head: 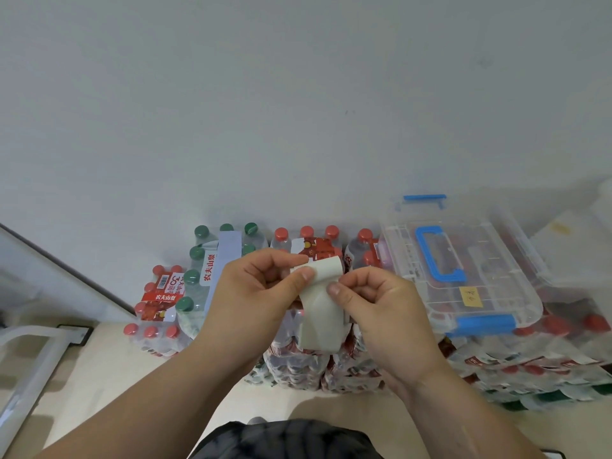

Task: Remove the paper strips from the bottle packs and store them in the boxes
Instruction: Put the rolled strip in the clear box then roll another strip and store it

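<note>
I'm holding the pale, off-white paper strip up in front of me, just left of the clear plastic storage box with the blue handle and clips. My left hand is pinching the strip's folded top end between thumb and forefinger. My right hand is pinching its right edge the same way, other fingers tucked in. The strip is hanging free over the shrink-wrapped packs of red-capped bottles left of the box. I'm judging it's off its pack and I'm folding it up. The box lid is looking closed, so next I'm needing one hand free to unclip it before the strip is going in.
</note>
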